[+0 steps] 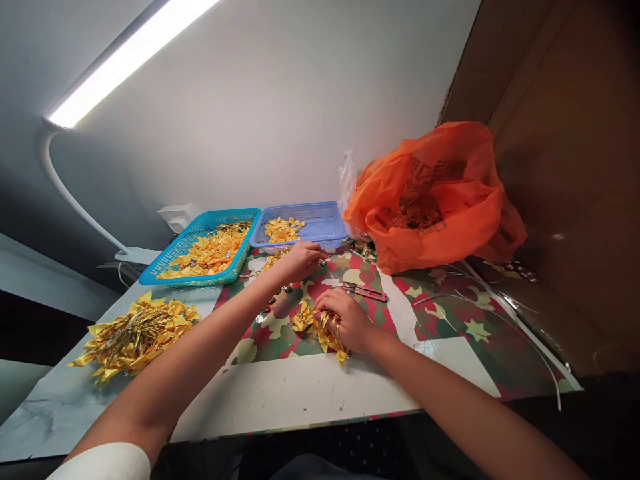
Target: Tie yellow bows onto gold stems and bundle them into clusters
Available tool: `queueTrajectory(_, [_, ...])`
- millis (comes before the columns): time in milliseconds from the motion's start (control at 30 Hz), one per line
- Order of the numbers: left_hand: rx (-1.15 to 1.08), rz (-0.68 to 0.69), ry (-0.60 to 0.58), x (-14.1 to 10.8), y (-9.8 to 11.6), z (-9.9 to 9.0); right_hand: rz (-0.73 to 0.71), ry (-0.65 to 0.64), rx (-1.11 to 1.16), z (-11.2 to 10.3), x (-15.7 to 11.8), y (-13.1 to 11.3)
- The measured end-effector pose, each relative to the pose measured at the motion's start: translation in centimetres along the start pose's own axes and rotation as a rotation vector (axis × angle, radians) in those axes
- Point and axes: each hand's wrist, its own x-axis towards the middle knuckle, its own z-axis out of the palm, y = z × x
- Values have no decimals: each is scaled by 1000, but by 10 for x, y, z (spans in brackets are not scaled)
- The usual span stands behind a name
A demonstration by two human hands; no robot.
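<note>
My right hand [349,321] is closed around a bunch of yellow ribbon bows with gold ties [330,330], low over the patterned table covering. Farther off, my left hand [301,260] reaches in front of the purple basket, its fingers bent together and pointing down. Small metal bells [323,262] lie by its fingertips; whether it pinches anything is hidden. Other yellow bows [274,261] lie partly behind my left wrist. Just beyond my right hand lies a pair of thread snips [367,293] with a reddish handle.
A turquoise basket [235,270] heaped with yellow bows and a purple basket [325,230] with fewer stand at the back. A bundle of gold-tied bows [137,333] lies left. An orange bag [450,240] stands right, near loose white strips [530,333]. A lamp [130,60] overhangs the left.
</note>
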Motion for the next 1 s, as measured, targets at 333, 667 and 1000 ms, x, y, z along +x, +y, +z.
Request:
queueTrajectory(333, [165, 112, -185, 7, -3, 8, 2, 14, 4, -1, 1, -1])
queueTrajectory(667, [229, 236, -260, 13, -3, -1, 12, 5, -1, -1, 0, -1])
queueTrajectory(1000, [273, 226, -255, 14, -2, 13, -7, 35, 7, -2, 2, -1])
